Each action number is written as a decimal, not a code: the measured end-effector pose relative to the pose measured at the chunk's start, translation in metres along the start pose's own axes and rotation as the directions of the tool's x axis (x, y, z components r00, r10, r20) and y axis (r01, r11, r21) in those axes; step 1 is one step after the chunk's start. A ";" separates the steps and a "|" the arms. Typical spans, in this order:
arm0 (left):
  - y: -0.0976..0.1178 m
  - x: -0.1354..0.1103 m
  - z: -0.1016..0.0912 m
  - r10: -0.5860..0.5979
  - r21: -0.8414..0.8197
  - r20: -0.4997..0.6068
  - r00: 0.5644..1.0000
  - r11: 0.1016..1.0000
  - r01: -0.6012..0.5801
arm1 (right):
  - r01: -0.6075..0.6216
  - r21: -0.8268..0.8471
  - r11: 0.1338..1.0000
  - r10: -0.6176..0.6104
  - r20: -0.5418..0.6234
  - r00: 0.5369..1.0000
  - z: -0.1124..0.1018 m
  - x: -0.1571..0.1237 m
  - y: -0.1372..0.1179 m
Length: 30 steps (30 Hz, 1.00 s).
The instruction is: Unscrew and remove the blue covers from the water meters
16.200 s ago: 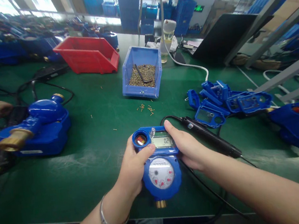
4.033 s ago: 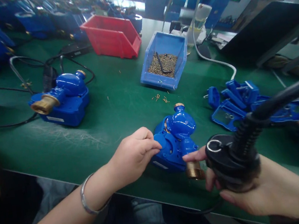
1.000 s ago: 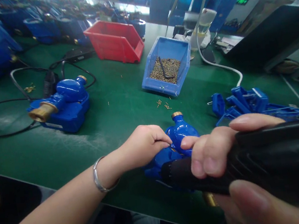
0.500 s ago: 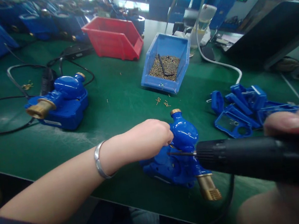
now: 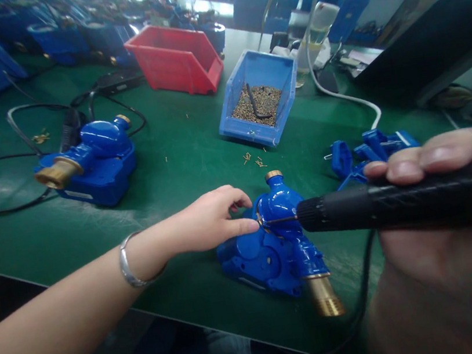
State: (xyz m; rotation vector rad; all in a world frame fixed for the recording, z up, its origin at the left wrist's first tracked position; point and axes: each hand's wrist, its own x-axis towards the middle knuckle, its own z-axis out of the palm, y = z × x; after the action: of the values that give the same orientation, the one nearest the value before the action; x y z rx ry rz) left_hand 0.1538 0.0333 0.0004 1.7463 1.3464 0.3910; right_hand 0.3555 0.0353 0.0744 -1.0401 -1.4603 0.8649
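Note:
My right hand (image 5: 441, 230) is wrapped round a black electric screwdriver (image 5: 376, 207), its thin bit pointing left across a blue water meter (image 5: 285, 196). The meter lies on the green table, with a threaded brass end towards me and a brass collar at the far side. At its left edge is my left hand (image 5: 207, 219), a silver bangle on the wrist. Thumb and index finger are apart, the thumb tip close to the bit's tip. No screw can be made out between them; the other fingers are curled and partly hidden.
Beyond the meter lie loose brass screws (image 5: 260, 162) and a blue bin (image 5: 229, 128) of screws with a hex key (image 5: 253, 101). A red bin (image 5: 171, 63) stands behind. Another blue meter (image 5: 107, 171) sits left amid black cables; blue plastic covers (image 5: 341, 159) lie right.
My left hand has opened its pinch and drawn slightly back to the left. The screwdriver has risen, its bit now lying higher across the meter.

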 end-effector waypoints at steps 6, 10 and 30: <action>-0.014 -0.016 0.032 -0.274 -0.630 0.274 0.922 0.673 0.387 | 0.007 0.383 0.924 0.021 -0.068 0.997 0.019 0.006 0.007; -0.007 -0.017 0.048 -0.346 -0.768 0.246 0.906 0.501 0.399 | -0.106 0.437 0.893 0.072 0.092 0.993 0.030 0.006 0.021; -0.001 -0.018 0.063 -0.460 -0.777 0.119 0.880 0.509 0.371 | -0.262 0.430 0.864 0.124 0.323 0.938 0.032 0.006 0.042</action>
State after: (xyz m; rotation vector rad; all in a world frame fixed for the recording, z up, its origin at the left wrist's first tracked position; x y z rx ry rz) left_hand 0.1897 -0.0105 -0.0319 0.6292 1.3221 0.6755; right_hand 0.3297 0.0571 0.0330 -0.7200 -1.2911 1.4846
